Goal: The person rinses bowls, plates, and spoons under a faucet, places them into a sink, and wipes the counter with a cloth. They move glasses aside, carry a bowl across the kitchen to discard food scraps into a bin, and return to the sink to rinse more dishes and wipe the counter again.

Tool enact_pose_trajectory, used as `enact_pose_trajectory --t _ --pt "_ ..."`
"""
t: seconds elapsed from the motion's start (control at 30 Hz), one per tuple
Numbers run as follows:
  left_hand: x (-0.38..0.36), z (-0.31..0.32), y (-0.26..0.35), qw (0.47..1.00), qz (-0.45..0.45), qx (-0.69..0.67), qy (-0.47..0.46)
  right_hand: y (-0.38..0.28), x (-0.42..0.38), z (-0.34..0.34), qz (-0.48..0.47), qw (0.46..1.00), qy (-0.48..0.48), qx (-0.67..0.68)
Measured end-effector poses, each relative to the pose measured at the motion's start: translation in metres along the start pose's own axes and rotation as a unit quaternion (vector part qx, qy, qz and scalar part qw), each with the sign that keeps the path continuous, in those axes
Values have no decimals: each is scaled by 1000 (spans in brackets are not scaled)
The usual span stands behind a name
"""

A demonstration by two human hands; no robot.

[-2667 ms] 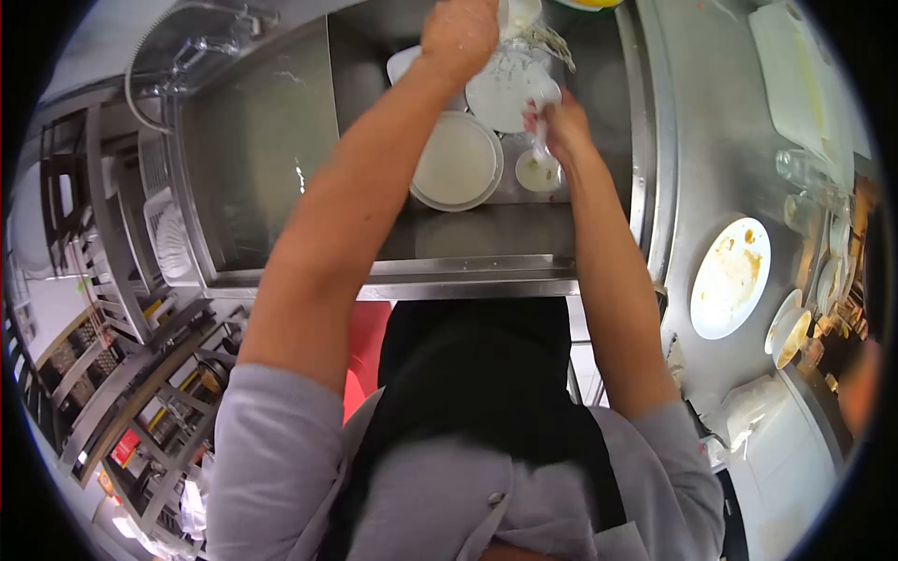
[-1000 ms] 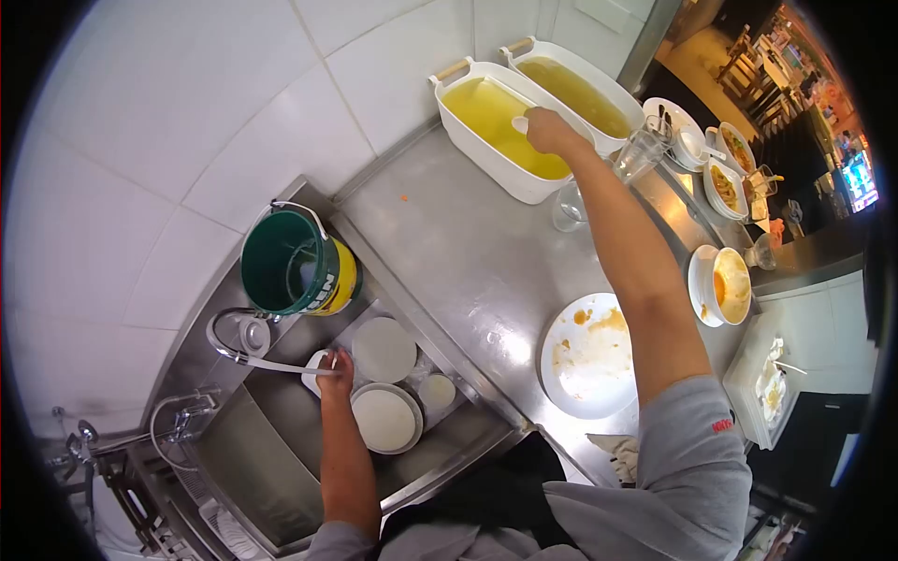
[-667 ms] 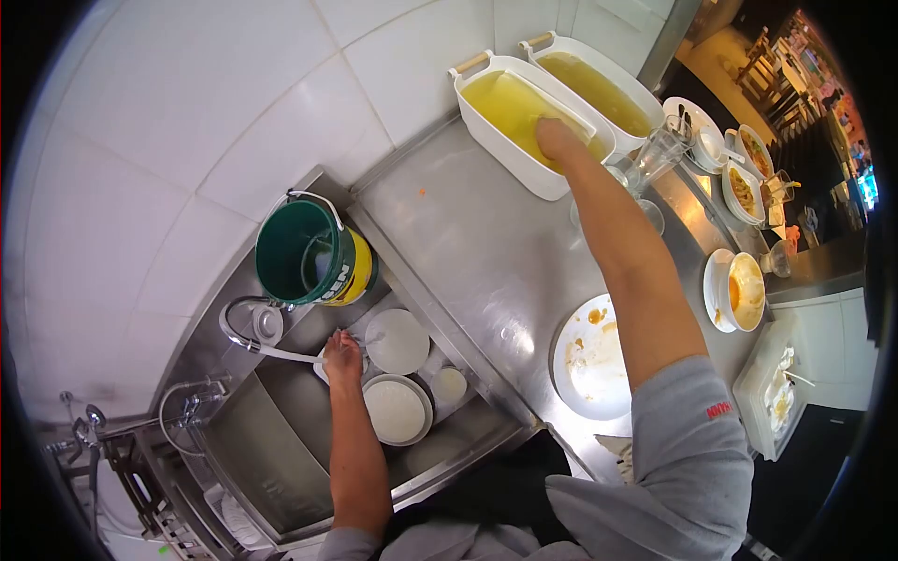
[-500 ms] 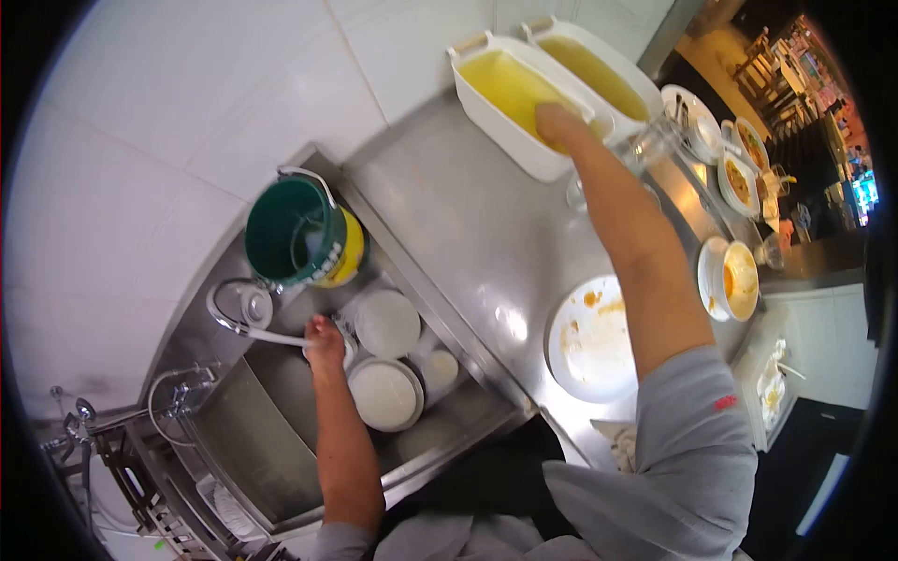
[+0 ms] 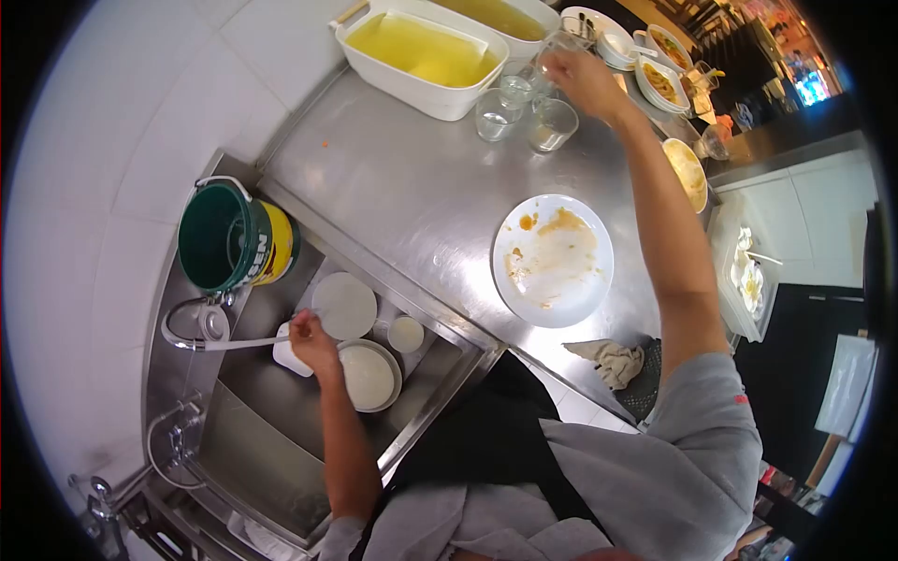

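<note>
1. My left hand (image 5: 313,341) is down in the sink (image 5: 253,449), fingers curled around the end of the spray hose (image 5: 224,343); grip looks closed on it.
2. My right hand (image 5: 585,79) is stretched far across the steel counter (image 5: 402,196), at a drinking glass (image 5: 559,42) by the tubs. Fingers are bent toward it, but I cannot tell if they actually clamp it.
3. Two more glasses (image 5: 524,117) stand just in front of the white tub (image 5: 421,56) of yellow liquid; a second tub is behind it, mostly cut off.
4. In the sink: a flat white plate (image 5: 343,306), a stacked plate (image 5: 368,374) just beside my left hand, a small cup (image 5: 405,334). They look pale and mostly clean, so I judge the rinsing is partly done.
5. Left to do, as I judge it: the dirty plate (image 5: 552,260) with orange sauce smears sits on the counter untouched, plus bowls (image 5: 669,79) with food further right and the glasses.
6. A crumpled rag (image 5: 613,360) lies at the counter edge near me.
7. Writing: green bucket (image 5: 229,238) has a yellow label with dark letters, reads roughly "SEN", partial. Small red mark on my right sleeve (image 5: 739,400), unreadable.
</note>
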State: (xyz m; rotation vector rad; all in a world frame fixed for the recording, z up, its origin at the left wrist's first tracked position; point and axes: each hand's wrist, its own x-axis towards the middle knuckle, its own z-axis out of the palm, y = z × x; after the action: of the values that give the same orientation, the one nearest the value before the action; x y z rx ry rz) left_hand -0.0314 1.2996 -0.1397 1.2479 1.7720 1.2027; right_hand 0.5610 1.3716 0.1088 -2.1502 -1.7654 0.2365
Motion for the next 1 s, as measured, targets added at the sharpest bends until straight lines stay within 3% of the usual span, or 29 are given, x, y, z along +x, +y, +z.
enact_pose_trajectory --t 0.03,0.13,0.2,0.27,0.33,0.37,0.43,0.47,0.5,0.53,0.57,0.63,0.7,0.73,0.83,0.93,0.97,1.0 --pt "-11 14 23 999 42 17 -8 19 -16 7 64 997 -28 34" --pt "-43 69 111 993 58 23 -102 72 -59 52 31 999 -33 -10" --pt "-58 107 147 981 94 -40 -164 64 -69 62 92 993 -59 51" --pt "-66 145 171 966 133 -60 -214 60 -75 75 129 989 -15 68" --pt "-80 173 190 948 170 -76 -257 55 -89 53 149 977 -29 149" --pt "-86 182 195 943 142 -77 -291 57 -94 44 156 969 -36 189" --pt "-96 197 202 928 83 -77 -354 105 -113 43 238 959 97 117" --pt "-98 206 195 922 108 -90 -360 119 -132 36 264 927 264 37" --pt "-104 209 199 920 112 -92 -363 158 -147 33 334 881 335 -21" --pt "-111 212 204 919 112 -91 -368 166 -165 0 493 821 289 -17" --pt "-116 217 208 917 114 -93 -372 168 -187 -13 502 770 346 -190" --pt "-125 234 211 907 151 -91 -384 210 -216 -13 587 675 372 -247" --pt "-142 251 240 891 160 -106 -412 301 -247 11 612 766 196 36" --pt "-150 261 253 882 165 -101 -429 328 -258 16 597 776 97 177" --pt "-174 304 277 840 176 -106 -502 273 -254 30 569 630 356 391" --pt "-196 360 280 781 110 -163 -593 270 -255 40 545 600 381 446" --pt "-204 378 285 757 66 -195 -619 269 -254 39 520 626 379 441" --pt "-212 394 291 759 104 -185 -615 258 -254 36 496 650 375 437"
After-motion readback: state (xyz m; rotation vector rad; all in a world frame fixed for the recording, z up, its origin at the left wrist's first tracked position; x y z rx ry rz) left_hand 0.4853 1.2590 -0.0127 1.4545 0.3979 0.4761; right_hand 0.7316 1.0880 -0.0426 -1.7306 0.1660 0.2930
